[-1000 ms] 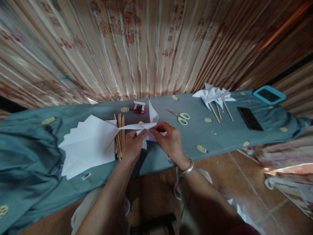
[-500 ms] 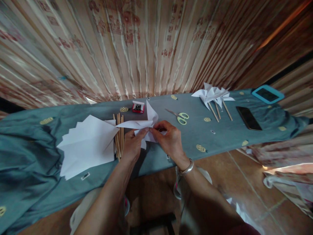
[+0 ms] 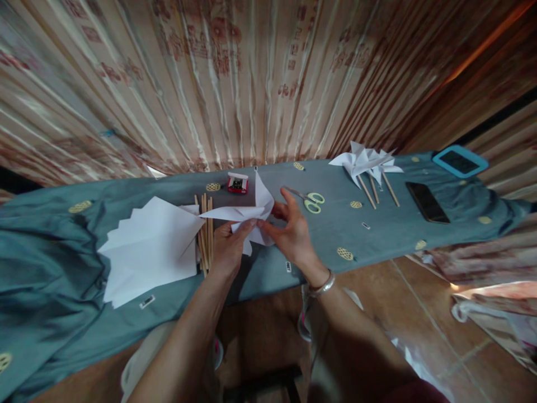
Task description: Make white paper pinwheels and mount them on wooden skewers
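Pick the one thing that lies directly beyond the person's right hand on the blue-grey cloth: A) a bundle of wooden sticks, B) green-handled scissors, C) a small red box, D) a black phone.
B: the green-handled scissors lie just past the fingers of the right hand, which with the left hand holds the folded white paper piece; the black phone lies far to the right.

No legible text (curtain motifs blurred)

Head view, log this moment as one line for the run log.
left hand: pinching folded paper | right hand: fingers on same paper | sticks, paper stack at left | scissors behind
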Action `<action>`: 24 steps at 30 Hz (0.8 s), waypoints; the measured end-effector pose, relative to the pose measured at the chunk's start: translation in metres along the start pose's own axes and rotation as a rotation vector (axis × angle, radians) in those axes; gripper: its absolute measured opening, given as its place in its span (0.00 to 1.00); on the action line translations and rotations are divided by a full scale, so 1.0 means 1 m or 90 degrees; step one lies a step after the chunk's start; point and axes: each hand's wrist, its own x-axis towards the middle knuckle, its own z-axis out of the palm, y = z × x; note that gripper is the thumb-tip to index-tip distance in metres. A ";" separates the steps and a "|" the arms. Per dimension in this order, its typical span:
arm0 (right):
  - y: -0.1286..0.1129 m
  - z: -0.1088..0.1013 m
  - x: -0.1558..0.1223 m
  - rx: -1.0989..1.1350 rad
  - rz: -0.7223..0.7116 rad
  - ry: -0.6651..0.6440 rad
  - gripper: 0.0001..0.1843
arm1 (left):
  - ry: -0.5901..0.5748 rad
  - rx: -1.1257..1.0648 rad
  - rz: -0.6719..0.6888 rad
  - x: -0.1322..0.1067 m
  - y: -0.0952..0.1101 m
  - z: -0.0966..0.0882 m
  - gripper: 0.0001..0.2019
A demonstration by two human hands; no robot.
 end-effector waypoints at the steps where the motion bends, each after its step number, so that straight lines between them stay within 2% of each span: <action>1: 0.000 -0.001 0.001 0.003 0.008 -0.004 0.48 | 0.000 -0.005 -0.006 -0.001 0.000 0.001 0.13; 5: -0.003 -0.005 0.003 -0.012 0.034 -0.006 0.48 | 0.004 -0.007 -0.009 -0.001 -0.001 0.001 0.12; 9: -0.007 -0.006 0.002 -0.002 0.048 -0.018 0.44 | 0.007 -0.010 -0.001 -0.001 -0.002 0.001 0.11; 18: -0.005 -0.007 0.002 0.007 0.019 -0.031 0.38 | -0.021 0.040 -0.030 -0.002 0.002 -0.006 0.12; 24: -0.004 -0.010 0.003 0.025 0.005 -0.061 0.34 | -0.030 0.058 -0.009 0.002 -0.002 -0.011 0.11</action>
